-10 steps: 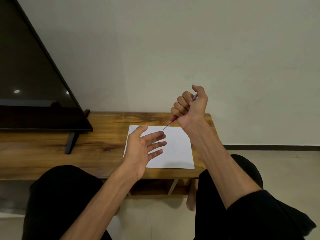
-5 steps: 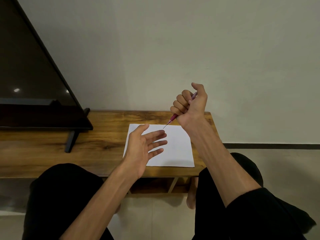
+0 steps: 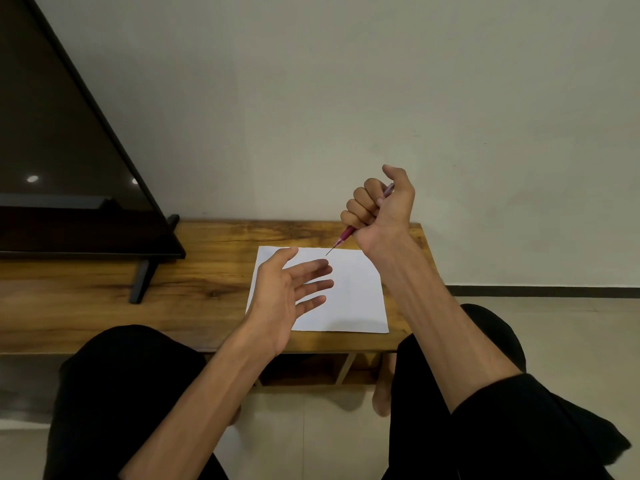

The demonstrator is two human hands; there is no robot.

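Gripping hand: the right hand point(image 3: 382, 211) is clenching the pen point(image 3: 347, 233) in a fist with the thumb sticking up, raised over the far edge of the paper point(image 3: 356, 299).
Pen position: the pen is slanting down and left out of the fist. Its tip is hanging near the left hand's fingertips, apart from them.
Free hand: the left hand point(image 3: 287, 296) is hovering over the paper's left part, fingers spread straight, holding nothing.
Pen appearance: the red-pink barrel is narrowing to a thin dark point.
Support: the paper is lying flat on the wooden table point(image 3: 138, 306).
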